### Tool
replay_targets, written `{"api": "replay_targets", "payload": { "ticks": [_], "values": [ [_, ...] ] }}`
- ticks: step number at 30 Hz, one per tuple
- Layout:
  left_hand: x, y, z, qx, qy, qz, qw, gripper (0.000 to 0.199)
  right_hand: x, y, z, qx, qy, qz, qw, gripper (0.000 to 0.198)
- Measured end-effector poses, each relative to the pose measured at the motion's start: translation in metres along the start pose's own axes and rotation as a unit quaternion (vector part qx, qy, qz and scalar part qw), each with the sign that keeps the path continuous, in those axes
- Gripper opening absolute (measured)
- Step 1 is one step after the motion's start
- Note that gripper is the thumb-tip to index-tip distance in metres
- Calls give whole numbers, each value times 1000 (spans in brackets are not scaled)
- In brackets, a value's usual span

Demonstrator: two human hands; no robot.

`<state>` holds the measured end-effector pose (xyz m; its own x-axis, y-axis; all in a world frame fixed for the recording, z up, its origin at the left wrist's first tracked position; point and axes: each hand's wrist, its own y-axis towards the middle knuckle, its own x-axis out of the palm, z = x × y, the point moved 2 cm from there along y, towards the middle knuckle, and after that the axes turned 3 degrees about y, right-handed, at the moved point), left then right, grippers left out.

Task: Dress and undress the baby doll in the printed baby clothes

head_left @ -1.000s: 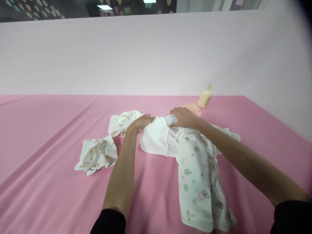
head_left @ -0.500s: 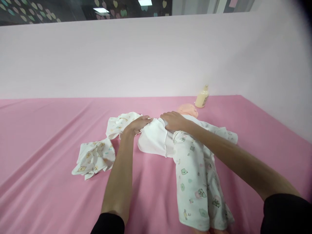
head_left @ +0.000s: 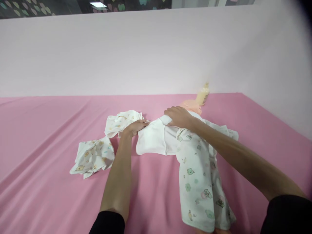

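Note:
A baby doll lies on the pink sheet, its peach head (head_left: 192, 105) at the far end and its feet towards me. It wears printed white baby clothes (head_left: 195, 182), with a plain white flap (head_left: 152, 138) spread out to the left. My left hand (head_left: 136, 126) pinches the far left corner of that flap. My right hand (head_left: 179, 116) is closed over the white cloth at the doll's chest, its fingertips at a folded edge. The palm hides part of the chest, and the thumb is out of sight.
Two crumpled printed white cloths, a far one (head_left: 123, 122) and a nearer one (head_left: 95, 156), lie left of my left arm. A pump bottle (head_left: 202, 95) with pale yellow contents stands behind the doll's head. A white wall (head_left: 122, 55) borders the pink sheet (head_left: 44, 130).
My right hand has shifted slightly right, and more of the white fold shows beside its fingertips. The flap looks flatter and more stretched between my hands. The doll has moved a little right in view.

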<state>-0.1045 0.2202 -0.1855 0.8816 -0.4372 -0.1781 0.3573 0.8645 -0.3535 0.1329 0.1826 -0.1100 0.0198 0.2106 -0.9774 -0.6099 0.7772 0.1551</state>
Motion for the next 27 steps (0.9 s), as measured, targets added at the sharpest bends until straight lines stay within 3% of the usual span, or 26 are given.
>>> {"api": "replay_targets", "payload": {
  "ticks": [15,22,27],
  "values": [
    [-4,6,-10,-6,-54,-13,998,39,-18,-21,15,42,42,31,998,12],
    [-2,0,-7,-21,-32,26,999,34,-28,-36,22,93,81,92,988,14],
    [2,-3,-3,-19,-16,32,999,39,-25,-30,15,86,91,83,989,14]
  ]
}}
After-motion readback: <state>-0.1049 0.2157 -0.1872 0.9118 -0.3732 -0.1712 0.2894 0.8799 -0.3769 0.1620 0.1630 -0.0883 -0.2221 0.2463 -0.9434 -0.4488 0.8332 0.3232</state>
